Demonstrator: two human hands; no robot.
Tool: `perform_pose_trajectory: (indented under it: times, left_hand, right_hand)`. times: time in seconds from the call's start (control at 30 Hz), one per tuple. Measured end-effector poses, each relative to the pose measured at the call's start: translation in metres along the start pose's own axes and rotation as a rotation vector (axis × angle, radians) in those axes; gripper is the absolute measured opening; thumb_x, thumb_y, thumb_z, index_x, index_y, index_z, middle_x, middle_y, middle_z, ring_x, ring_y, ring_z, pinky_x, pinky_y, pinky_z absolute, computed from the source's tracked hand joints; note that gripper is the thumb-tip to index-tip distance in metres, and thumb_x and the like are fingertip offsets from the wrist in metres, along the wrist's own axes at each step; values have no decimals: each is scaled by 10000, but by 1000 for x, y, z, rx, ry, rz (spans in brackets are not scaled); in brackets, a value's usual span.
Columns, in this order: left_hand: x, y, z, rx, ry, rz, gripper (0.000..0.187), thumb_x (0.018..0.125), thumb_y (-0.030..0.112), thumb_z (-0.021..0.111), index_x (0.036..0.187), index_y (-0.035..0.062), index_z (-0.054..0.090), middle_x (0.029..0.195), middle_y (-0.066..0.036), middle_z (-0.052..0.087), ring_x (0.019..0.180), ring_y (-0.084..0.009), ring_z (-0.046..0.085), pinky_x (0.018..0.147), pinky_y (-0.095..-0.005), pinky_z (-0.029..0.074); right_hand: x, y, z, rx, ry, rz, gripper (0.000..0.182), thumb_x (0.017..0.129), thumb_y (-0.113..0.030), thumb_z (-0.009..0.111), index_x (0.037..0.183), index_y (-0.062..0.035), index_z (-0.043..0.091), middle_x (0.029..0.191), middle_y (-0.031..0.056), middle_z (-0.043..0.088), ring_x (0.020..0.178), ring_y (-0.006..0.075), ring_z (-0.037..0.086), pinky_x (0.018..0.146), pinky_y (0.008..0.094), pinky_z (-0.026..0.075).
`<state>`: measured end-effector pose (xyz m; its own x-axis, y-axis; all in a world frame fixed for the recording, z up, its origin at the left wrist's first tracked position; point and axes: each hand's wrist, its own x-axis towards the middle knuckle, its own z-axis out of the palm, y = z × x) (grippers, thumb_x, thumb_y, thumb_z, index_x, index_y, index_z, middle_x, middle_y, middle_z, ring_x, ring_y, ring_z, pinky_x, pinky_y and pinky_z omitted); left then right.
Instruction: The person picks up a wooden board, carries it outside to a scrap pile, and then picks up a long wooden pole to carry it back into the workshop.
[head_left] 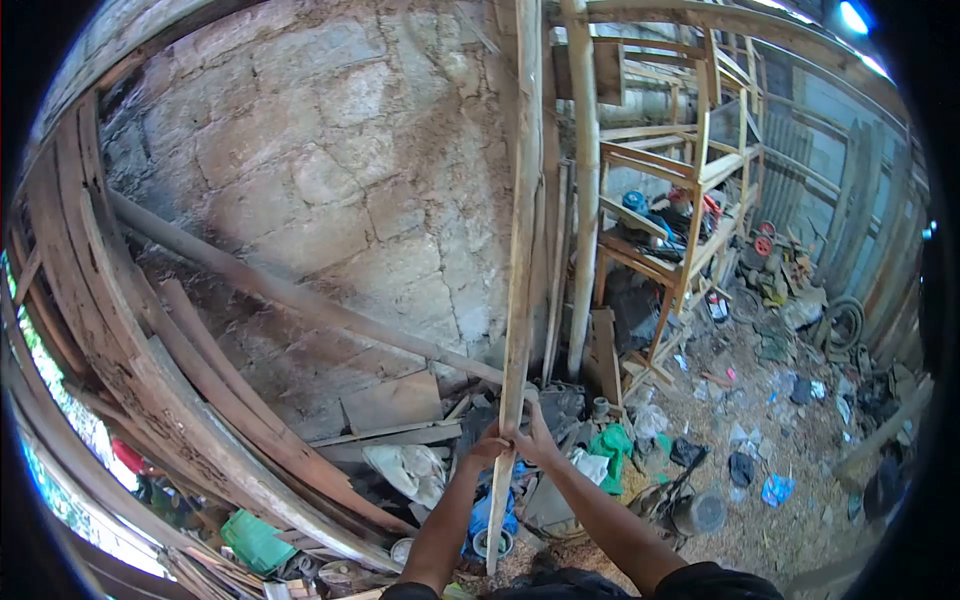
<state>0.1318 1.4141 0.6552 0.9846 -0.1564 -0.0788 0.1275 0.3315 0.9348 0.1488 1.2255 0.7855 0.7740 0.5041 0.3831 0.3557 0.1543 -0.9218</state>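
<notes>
A long wooden plank (520, 230) stands nearly upright in front of me, its top running out past the upper edge of the view. My left hand (486, 446) is closed round its lower part from the left. On the other side, slightly higher, my right hand (537, 432) grips the same plank. The plank's lower end comes down near my body, beside a blue object (480, 518) that it partly hides. Some of the fingers are hidden behind the wood.
Behind is a rough stone wall (330, 150) with a pole (300, 300) slanting across it. Old boards (150, 370) lean at left. To the right stand a bamboo post (583, 200) and a wooden rack (700, 180). Bags, a green plastic (610, 455) and a bucket (700, 513) litter the ground.
</notes>
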Motion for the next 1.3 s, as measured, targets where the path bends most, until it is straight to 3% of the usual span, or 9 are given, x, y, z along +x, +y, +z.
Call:
perform_pose_trajectory:
  times: [0.07, 0.13, 0.37, 0.67, 0.87, 0.97, 1.13, 1.23, 1.3]
  left_hand:
    - [-22, 22, 44, -40, 138, 44, 604, 558, -14, 625, 1159, 45, 607, 1012, -54, 625, 921, -189, 614, 759, -329, 519]
    - [-32, 37, 56, 90, 53, 74, 620, 549, -26, 604, 1164, 44, 594, 1022, -59, 619, 937, -204, 621, 789, -341, 520]
    - [-69, 93, 129, -4, -145, 24, 667, 492, -52, 612, 1151, 47, 571, 1022, -43, 592, 952, -197, 599, 818, -318, 491]
    - [-78, 102, 219, 11, -299, 0, 688, 459, -24, 640, 1137, 60, 562, 1046, -46, 572, 1004, -190, 575, 840, -317, 480]
    - [-65, 87, 263, 3, -481, 21, 718, 406, -19, 629, 1116, 58, 560, 1037, -46, 556, 1015, -202, 566, 869, -327, 476]
    - [-62, 92, 291, 3, -574, 176, 730, 389, -12, 624, 1114, 52, 562, 1035, -51, 557, 1018, -208, 565, 882, -334, 475]
    - [-55, 96, 326, -1, -655, 141, 759, 436, -5, 615, 1191, 45, 554, 1057, -65, 587, 1026, -219, 603, 912, -360, 503]
    - [-64, 106, 356, 56, -690, 134, 800, 478, -10, 666, 1266, 31, 534, 1128, -71, 607, 1079, -217, 604, 937, -377, 504]
    - [-73, 120, 376, 178, -684, 186, 795, 604, -32, 718, 1359, 34, 477, 1177, -72, 601, 1095, -204, 585, 947, -357, 487]
  right_hand:
    - [-31, 25, -3, 46, 50, 60, 792, 902, -360, 678, 1456, -6, 238, 1327, 194, 455, 1228, 268, 471, 1014, 386, 412]
    - [-64, 40, -5, 34, 52, 116, 868, 900, -428, 656, 1488, -22, 162, 1410, 183, 393, 1295, 301, 428, 1057, 416, 375]
    - [-148, -12, 21, -201, -16, 29, 1069, 754, -399, 841, 1500, 3, 189, 1396, 202, 415, 1306, 316, 420, 1086, 435, 346]
    - [-182, -25, 0, -187, 417, 201, 735, 731, -251, 851, 1319, -61, 454, 1165, 107, 586, 1083, 215, 570, 922, 366, 482]
    - [-211, -46, -31, -184, 524, 200, 710, 710, -235, 857, 1268, -47, 460, 1139, 98, 582, 1055, 201, 570, 905, 364, 479]
    - [-224, -72, -44, -205, 577, 261, 703, 710, -246, 855, 1255, -40, 461, 1129, 93, 576, 1052, 196, 564, 903, 362, 471]
    - [-242, -89, -67, -248, 685, 194, 561, 696, -142, 755, 1181, -50, 488, 963, 84, 600, 897, 178, 597, 768, 359, 497]
    - [-262, -99, -86, -355, 705, 225, 635, 662, -160, 781, 1221, -39, 506, 1078, 187, 630, 1014, 332, 626, 872, 419, 495]
    - [-282, -115, -98, -450, 772, 171, 651, 641, -160, 786, 1220, -45, 511, 1058, 202, 626, 1016, 380, 618, 870, 441, 492]
